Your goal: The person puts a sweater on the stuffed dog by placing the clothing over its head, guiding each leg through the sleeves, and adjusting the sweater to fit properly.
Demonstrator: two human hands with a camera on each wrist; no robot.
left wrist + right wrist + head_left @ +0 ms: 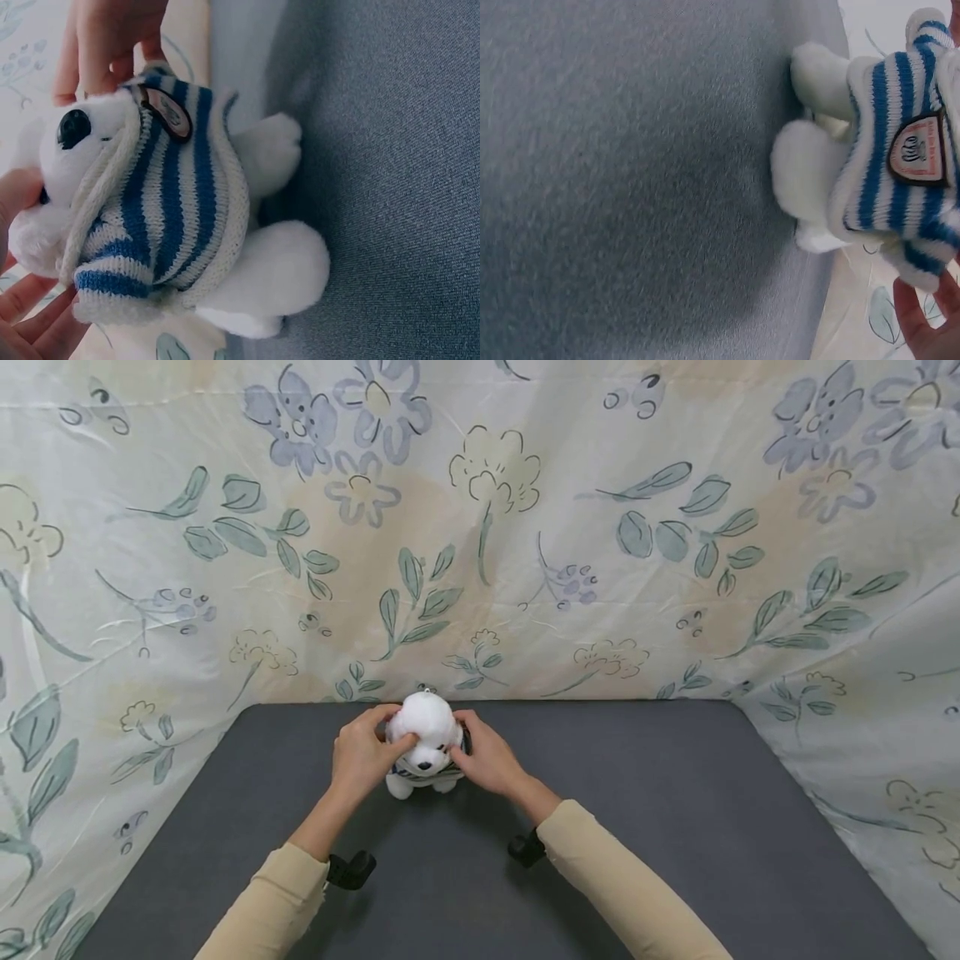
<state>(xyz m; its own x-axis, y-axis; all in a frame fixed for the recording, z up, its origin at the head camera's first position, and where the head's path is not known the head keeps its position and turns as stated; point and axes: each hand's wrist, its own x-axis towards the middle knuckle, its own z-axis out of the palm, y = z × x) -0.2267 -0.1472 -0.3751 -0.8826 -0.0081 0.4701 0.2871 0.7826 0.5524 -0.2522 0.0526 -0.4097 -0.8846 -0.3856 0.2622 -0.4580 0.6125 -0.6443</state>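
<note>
A white plush dog [425, 720] in a blue-and-white striped knit sweater [176, 187] sits upright near the far edge of the grey table. Both hands grip its head from the sides. My left hand [362, 747] has its thumb across the face, close to an eye, with the fingers behind. On the other side, my right hand [491, 753] holds the head with its thumb by the cheek. A dark-edged patch [919, 150] shows on the sweater's chest. The plush's white feet [810, 169] are at the table surface, and its back is hidden.
The dark grey table [645, 827] spreads around the plush. Behind it and along the sides hangs a floral cloth [525, 560]. Black wrist cameras, one on the left wrist [351, 870] and one on the right wrist [527, 849], stick out over the table.
</note>
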